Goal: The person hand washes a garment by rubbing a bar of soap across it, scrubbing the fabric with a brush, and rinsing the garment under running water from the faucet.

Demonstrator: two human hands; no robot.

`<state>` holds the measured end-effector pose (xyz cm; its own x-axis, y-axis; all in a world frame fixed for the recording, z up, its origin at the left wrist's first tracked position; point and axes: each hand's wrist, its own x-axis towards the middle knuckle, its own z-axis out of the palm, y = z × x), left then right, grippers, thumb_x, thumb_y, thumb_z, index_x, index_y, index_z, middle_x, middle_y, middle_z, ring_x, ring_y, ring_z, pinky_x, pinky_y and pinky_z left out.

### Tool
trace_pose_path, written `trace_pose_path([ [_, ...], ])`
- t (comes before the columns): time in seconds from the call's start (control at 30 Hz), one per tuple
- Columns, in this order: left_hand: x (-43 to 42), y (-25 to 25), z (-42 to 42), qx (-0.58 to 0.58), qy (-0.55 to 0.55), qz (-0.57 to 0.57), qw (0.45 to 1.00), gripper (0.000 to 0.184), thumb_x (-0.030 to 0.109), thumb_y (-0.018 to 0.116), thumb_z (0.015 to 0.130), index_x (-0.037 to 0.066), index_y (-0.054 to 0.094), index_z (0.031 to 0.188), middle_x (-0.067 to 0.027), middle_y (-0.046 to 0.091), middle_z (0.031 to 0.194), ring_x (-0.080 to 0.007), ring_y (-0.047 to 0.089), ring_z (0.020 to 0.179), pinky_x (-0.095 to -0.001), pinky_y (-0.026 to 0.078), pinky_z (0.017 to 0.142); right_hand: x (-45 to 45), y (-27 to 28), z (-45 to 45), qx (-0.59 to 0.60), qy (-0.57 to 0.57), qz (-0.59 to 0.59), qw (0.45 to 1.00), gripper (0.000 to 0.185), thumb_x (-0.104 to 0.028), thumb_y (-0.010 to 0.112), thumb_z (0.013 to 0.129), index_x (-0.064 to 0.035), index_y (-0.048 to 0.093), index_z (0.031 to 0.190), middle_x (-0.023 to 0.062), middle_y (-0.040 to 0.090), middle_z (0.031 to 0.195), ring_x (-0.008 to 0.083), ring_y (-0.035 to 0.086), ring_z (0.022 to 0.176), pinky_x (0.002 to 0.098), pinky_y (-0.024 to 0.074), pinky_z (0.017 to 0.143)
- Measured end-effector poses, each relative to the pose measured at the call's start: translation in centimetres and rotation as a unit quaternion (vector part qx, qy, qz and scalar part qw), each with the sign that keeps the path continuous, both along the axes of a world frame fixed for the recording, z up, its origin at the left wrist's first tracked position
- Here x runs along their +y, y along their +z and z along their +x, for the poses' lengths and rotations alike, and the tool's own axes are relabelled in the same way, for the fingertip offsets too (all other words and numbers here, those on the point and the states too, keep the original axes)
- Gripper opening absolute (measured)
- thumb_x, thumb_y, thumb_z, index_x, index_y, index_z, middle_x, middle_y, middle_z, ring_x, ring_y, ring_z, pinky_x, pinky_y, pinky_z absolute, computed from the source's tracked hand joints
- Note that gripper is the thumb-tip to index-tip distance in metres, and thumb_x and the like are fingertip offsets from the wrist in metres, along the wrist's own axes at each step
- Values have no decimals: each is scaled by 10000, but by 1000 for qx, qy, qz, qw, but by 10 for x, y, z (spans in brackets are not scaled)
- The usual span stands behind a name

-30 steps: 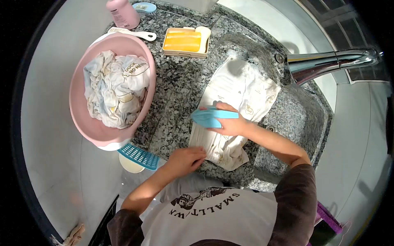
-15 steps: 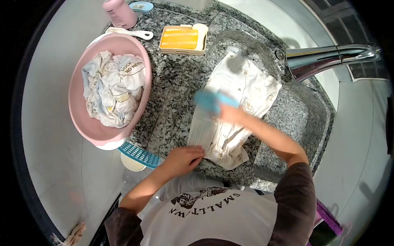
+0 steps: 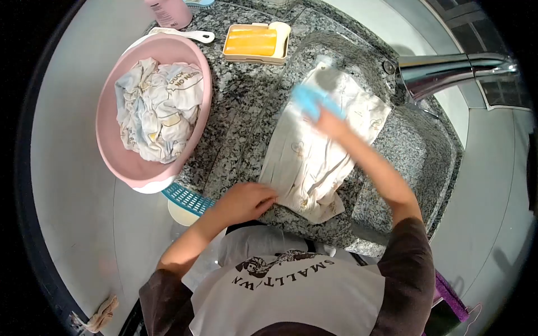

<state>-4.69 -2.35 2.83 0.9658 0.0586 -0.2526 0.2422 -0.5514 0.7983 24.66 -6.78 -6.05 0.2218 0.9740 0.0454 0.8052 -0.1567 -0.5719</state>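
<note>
A white printed garment [image 3: 300,145] lies spread over the granite washboard slope and partly into the sink. My right hand [image 3: 330,123] is closed on a blue scrub brush [image 3: 314,99], blurred by motion, over the upper part of the garment. The brush's underside is hidden. Near the lower left corner of the cloth, my left hand [image 3: 249,200] lies with its fingers extended and its fingertips on the edge. The garment's lower end is bunched in folds.
To the left stands a pink basin [image 3: 106,134] holding crumpled wet-looking clothes [image 3: 159,115]. A soap box [image 3: 255,59] with an orange bar [image 3: 252,42], a white handle [image 3: 199,36] and a pink bottle [image 3: 171,12] sit behind. The chrome faucet [image 3: 437,75] juts in at right.
My right hand and the brush have moved up and to the right along the garment. My left hand stays at the garment's edge. The whole view has shifted slightly.
</note>
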Motion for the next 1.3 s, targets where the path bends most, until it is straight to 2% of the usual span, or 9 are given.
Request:
trace_pose_path([
  [0.03, 1, 2, 0, -16, 2, 5, 1000, 174, 160, 552, 821, 45, 613, 936, -99, 623, 937, -284, 596, 821, -365, 486, 703, 15, 7, 31, 18, -120, -202, 972, 493, -372, 477, 849, -92, 435, 1252, 114, 609, 1026, 247, 593, 901, 348, 455, 808],
  [0.1, 0, 6, -1, -33, 6, 14, 999, 172, 155, 554, 818, 49, 617, 937, -99, 624, 927, -283, 596, 812, -363, 486, 702, 18, 26, 38, 59, -211, -219, 951, 515, -418, 434, 868, -98, 411, 1271, 115, 603, 1059, 260, 589, 935, 366, 448, 831],
  [0.23, 10, 14, -10, -76, 65, 13, 995, 146, 116, 568, 800, 58, 629, 920, -98, 622, 885, -279, 597, 793, -355, 485, 692, -40, 52, -56, -115, 43, -147, 981, 515, -324, 399, 876, -169, 296, 1356, 127, 508, 1221, 212, 434, 1178, 417, 297, 1016],
  [0.3, 19, 20, -13, -112, 116, 45, 986, 126, 84, 583, 784, 55, 635, 896, -102, 620, 833, -273, 597, 767, -355, 481, 669, -50, 36, -74, -5, 119, -110, 987, 435, -322, 406, 873, -135, 416, 1265, 131, 514, 1210, 224, 446, 1160, 420, 315, 998],
  [0.37, 22, 24, -15, -102, 128, 39, 986, 123, 80, 586, 782, 55, 637, 891, -100, 620, 817, -272, 598, 758, -352, 479, 664, -51, 5, -62, -37, 96, -24, 994, 386, -318, 424, 859, -82, 560, 1132, 143, 540, 1161, 245, 489, 1094, 414, 373, 932],
  [0.67, 24, 14, -12, -110, 83, 73, 988, 169, 94, 579, 780, 56, 611, 941, -101, 587, 950, -266, 570, 873, -352, 467, 736, -25, 43, 5, -95, -218, -105, 966, 664, -443, 522, 783, -60, 361, 1300, 187, 430, 1275, 353, 407, 1176, 372, 313, 996],
  [1.07, 39, -84, 138, -76, 155, 164, 971, 308, 90, 576, 725, 57, 566, 1031, -177, 496, 953, -311, 532, 891, -391, 455, 792, -57, 84, -45, 455, -258, -44, 852, 801, -446, 578, 788, -8, 236, 1365, 157, 263, 1391, 238, 246, 1287, 299, 192, 1037],
  [1.23, 35, -79, 147, -83, 122, 111, 983, 296, 46, 529, 731, 37, 553, 1026, -180, 494, 952, -311, 546, 859, -402, 464, 759, -53, 40, -23, 360, -298, -10, 884, 782, -453, 573, 784, 3, 277, 1345, 179, 297, 1381, 267, 285, 1277, 312, 235, 1026],
  [1.3, 34, -67, 148, -74, 203, 315, 924, 258, 66, 526, 721, 23, 575, 971, -176, 561, 894, -309, 580, 854, -408, 481, 725, -56, 38, -14, 262, -318, -22, 911, 757, -465, 569, 779, -56, 291, 1352, 198, 349, 1349, 299, 338, 1249, 320, 265, 1013],
])
